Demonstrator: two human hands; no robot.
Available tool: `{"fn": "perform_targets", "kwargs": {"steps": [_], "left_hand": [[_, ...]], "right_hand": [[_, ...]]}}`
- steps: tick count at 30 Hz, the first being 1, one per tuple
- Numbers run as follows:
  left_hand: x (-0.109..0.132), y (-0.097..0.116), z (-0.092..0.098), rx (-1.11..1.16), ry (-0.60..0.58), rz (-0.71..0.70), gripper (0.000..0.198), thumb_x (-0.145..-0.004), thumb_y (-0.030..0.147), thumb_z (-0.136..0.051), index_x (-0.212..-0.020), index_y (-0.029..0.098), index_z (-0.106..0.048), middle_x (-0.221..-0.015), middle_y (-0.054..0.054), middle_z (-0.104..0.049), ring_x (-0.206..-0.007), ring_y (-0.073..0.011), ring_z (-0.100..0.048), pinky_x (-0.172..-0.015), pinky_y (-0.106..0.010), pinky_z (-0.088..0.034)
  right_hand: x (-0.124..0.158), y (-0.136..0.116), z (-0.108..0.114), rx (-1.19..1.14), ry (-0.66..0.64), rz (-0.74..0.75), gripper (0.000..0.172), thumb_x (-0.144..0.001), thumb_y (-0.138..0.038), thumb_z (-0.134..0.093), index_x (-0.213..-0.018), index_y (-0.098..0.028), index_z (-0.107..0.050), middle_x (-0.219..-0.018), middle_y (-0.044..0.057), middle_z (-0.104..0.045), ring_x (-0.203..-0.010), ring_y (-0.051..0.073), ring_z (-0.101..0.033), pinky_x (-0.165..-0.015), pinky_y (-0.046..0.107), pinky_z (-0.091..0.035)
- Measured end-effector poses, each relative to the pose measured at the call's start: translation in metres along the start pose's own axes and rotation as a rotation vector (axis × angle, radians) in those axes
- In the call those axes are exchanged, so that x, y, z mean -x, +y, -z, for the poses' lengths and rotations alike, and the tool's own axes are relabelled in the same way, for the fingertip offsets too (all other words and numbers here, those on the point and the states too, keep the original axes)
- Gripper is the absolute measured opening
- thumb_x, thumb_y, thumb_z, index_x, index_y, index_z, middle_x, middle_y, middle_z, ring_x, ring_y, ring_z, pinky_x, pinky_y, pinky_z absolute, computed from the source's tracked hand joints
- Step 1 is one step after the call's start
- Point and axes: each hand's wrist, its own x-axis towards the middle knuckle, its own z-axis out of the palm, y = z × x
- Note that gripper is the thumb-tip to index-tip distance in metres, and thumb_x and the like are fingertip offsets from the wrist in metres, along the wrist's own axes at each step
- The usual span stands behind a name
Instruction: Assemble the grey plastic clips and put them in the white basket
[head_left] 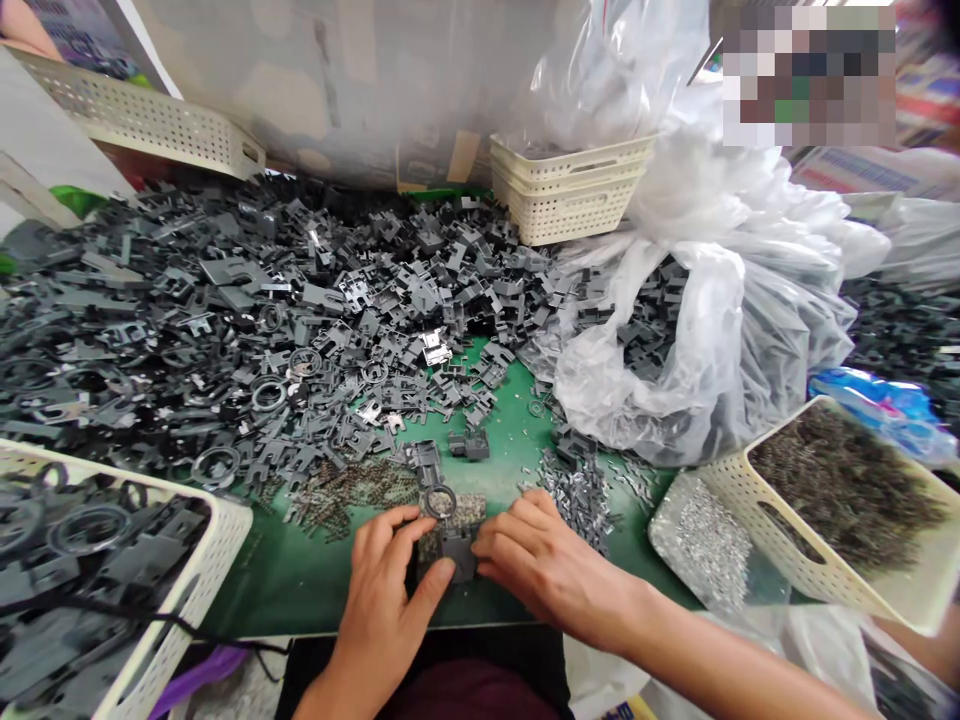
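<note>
Clasping one grey plastic part [459, 558], the left hand [382, 600] and right hand [544, 565] close their grips on it.

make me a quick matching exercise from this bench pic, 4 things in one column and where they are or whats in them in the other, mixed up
Things
1. stacked cream baskets
2. clear plastic bag
3. cream basket at lower right
4. metal tray

Places or contents
a. holds tiny silver pieces
b. sits at the far side of the heap of grey parts
c. holds a mass of tiny dark pieces
d. lies bunched around dark grey parts

Pairs: 1-b, 2-d, 3-c, 4-a
</note>
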Motion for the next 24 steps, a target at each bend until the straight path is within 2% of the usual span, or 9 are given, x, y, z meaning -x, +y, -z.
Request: {"fn": "perform_targets", "kwargs": {"steps": [5, 10, 13, 16, 20, 24], "left_hand": [[-0.002, 0.002, 0.0, -0.01, -0.039, 0.03, 0.027, -0.09, 0.037, -0.048, -0.113, 0.028, -0.059, -0.116, -0.007, -0.053, -0.108, -0.0257, -0.052, -0.092, -0.049, -0.047], [-0.004, 0.002, 0.0, -0.022, -0.07, 0.042, 0.027, -0.09, 0.037, -0.048, -0.113, 0.028, -0.058, -0.116, -0.006, -0.052, -0.108, -0.0258, -0.051, -0.092, -0.051, -0.046], [-0.006, 0.005, 0.004, -0.006, -0.086, 0.063, 0.026, -0.09, 0.037, -0.047, -0.112, 0.028, -0.058, -0.117, -0.006, -0.052, -0.108, -0.0257, -0.051, -0.093, -0.051, -0.046], [-0.004, 0.008, 0.009, 0.019, -0.081, 0.06, 0.024, -0.088, 0.037, -0.05, -0.108, 0.027, -0.06, -0.117, -0.007, -0.052, -0.109, -0.0263, -0.051, -0.092, -0.05, -0.047], [0.01, 0.013, 0.015, 0.128, -0.111, 0.031, 0.021, -0.088, 0.034, -0.052, -0.107, 0.026, -0.058, -0.111, -0.008, -0.06, -0.105, -0.0241, -0.057, -0.09, -0.043, -0.05], [0.022, 0.019, 0.021, 0.253, -0.079, 0.101, 0.031, -0.09, 0.04, -0.05, -0.116, 0.025, -0.053, -0.107, -0.008, -0.067, -0.098, -0.0215, -0.064, -0.083, -0.035, -0.055]], "right_hand": [[-0.004, 0.003, 0.002, -0.071, -0.021, -0.079, 0.01, -0.097, -0.024, -0.048, -0.1, -0.018, -0.056, -0.092, 0.004, -0.063, -0.085, 0.017, -0.049, -0.079, 0.033, -0.028], [-0.013, 0.007, 0.008, -0.034, -0.1, -0.062, 0.017, -0.098, -0.023, -0.044, -0.094, -0.018, -0.06, -0.087, 0.004, -0.062, -0.084, 0.018, -0.05, -0.079, 0.034, -0.03], [-0.015, 0.01, 0.007, -0.045, -0.088, -0.147, 0.015, -0.095, -0.027, -0.051, -0.106, -0.019, -0.058, -0.1, 0.007, -0.061, -0.093, 0.021, -0.05, -0.082, 0.035, -0.033], [-0.013, 0.014, 0.005, -0.09, -0.093, -0.193, 0.034, -0.093, -0.034, -0.055, -0.123, -0.019, -0.051, -0.112, 0.009, -0.057, -0.1, 0.023, -0.05, -0.085, 0.037, -0.036], [-0.006, 0.011, 0.004, -0.265, -0.112, -0.116, 0.033, -0.092, -0.041, -0.055, -0.118, -0.021, -0.053, -0.107, 0.007, -0.06, -0.099, 0.021, -0.052, -0.088, 0.036, -0.038], [-0.006, -0.012, 0.007, -0.357, -0.063, -0.027, 0.024, -0.095, -0.032, -0.052, -0.116, -0.021, -0.051, -0.108, 0.007, -0.061, -0.099, 0.019, -0.054, -0.089, 0.034, -0.04]]}}
